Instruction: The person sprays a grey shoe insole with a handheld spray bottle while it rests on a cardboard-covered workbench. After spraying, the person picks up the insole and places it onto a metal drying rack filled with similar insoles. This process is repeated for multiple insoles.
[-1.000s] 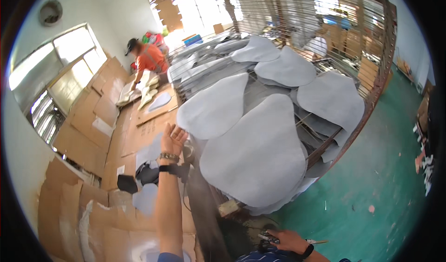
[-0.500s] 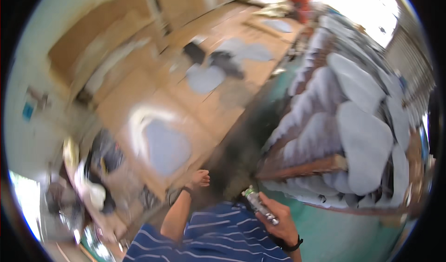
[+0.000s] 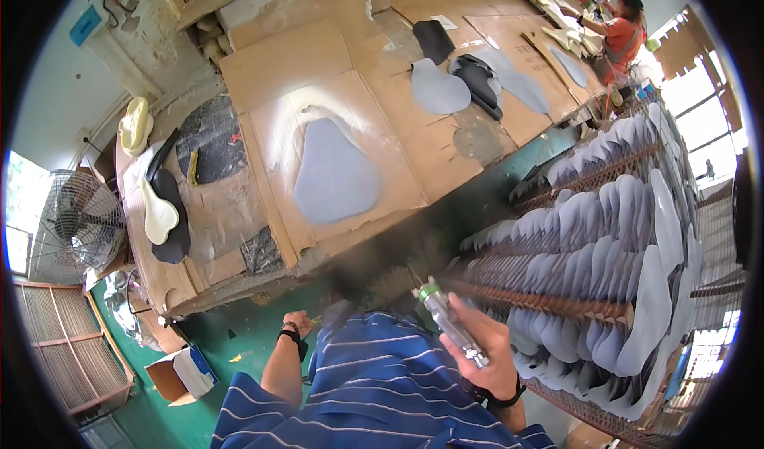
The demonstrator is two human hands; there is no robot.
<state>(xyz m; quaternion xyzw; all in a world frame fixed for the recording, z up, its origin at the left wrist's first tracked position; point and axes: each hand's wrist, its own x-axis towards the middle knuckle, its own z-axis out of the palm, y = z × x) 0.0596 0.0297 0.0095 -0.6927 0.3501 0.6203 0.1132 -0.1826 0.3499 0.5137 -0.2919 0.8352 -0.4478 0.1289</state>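
The right grip [image 3: 487, 344] is pinching a metal tool [image 3: 450, 327] with a green collar, its fingers wrapping round the body, as the head view is showing; the tool is probably a spray gun, and its collared end is pointing forward toward the counter [image 3: 390, 163], likely so that the outlet is facing away from the striped shirt [image 3: 382, 377]. The left grip [image 3: 296, 322] is hanging low beside the shirt, fingers partly curling; whether it is pressing on anything, I cannot tell. On the counter, a grey pad [image 3: 338, 174] is lying flat on a cardboard sheet [image 3: 278, 59], narrow end away from the wearer, and a whitish crust is ringing that end, so the sheet is perhaps serving to catch stray spray. On the rack [image 3: 549, 296] to the right, more grey pads [image 3: 557, 230] are standing in close rows, presumably to save room. As for edges, the lone pad's broad end is sitting near the counter's front edge, while bare cardboard is leaving room at both its sides. The tool is occupying the space between shirt, counter and rack, with the rack crowding it on the right; green floor [image 3: 255, 322] is opening beneath the left grip.
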